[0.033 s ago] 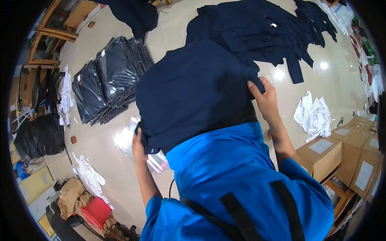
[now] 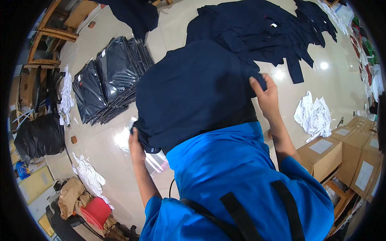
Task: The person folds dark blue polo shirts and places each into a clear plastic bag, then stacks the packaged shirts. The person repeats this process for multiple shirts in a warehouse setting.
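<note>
Partly, the navy garment conceals what it lies on: it spreads broad and fairly smooth just in front of the person, and only a black edge shows at its near right side, so its support cannot be told. The left hand is at its near left corner, its grip pinching bunched cloth, with the fingertips mostly lost in the folds. The right hand has its grip closed on a flap at the right side, thumb toward the viewer and the ends of the fingers hidden behind. A clear plastic sheet on the floor is partly covered by the garment and blurred by glare. More dark clothing merges with the garment's far edge, making the boundary hard to follow; another dark piece is cut off at the top.

Compared with the earlier frame, the left hand has shifted slightly outward, and the right-hand flap has turned and stands out farther from the body of the cloth. The wrapped black packets and white cloth lie as before.
</note>
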A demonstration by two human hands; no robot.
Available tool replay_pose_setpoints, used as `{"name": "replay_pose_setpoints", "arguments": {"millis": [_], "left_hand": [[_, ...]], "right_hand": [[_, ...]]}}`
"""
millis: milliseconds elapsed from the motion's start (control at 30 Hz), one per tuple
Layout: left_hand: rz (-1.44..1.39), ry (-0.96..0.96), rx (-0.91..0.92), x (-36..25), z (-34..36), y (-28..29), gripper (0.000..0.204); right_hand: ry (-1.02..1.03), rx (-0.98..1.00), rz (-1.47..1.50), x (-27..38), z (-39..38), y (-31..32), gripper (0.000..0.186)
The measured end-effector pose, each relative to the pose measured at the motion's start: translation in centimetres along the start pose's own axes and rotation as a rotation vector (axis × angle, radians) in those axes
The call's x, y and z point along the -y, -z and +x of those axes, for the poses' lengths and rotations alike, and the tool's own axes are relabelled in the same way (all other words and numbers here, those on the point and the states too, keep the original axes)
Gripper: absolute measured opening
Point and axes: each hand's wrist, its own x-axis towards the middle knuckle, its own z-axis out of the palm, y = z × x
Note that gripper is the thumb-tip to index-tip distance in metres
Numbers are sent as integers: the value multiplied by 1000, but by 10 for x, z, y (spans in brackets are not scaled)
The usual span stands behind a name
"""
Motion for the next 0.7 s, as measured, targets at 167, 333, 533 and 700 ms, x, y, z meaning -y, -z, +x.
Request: {"name": "replay_pose_setpoints", "arguments": {"millis": [167,333,533,700], "left_hand": [[-93,-423,-191,-83,1,8,53],[-76,-689,-352,-162,-46,-15,55],[12,-535,-328,-153,-59,29,54],[-88,-4,-31,-46,-14,48,51]], "right_hand": [[444,-305,-278,31,56,12,20],[398,-320,443,80,93,40,10],[239,-227,403,72,99,72,6],[-350,3,101,-40,102,94,13]]}}
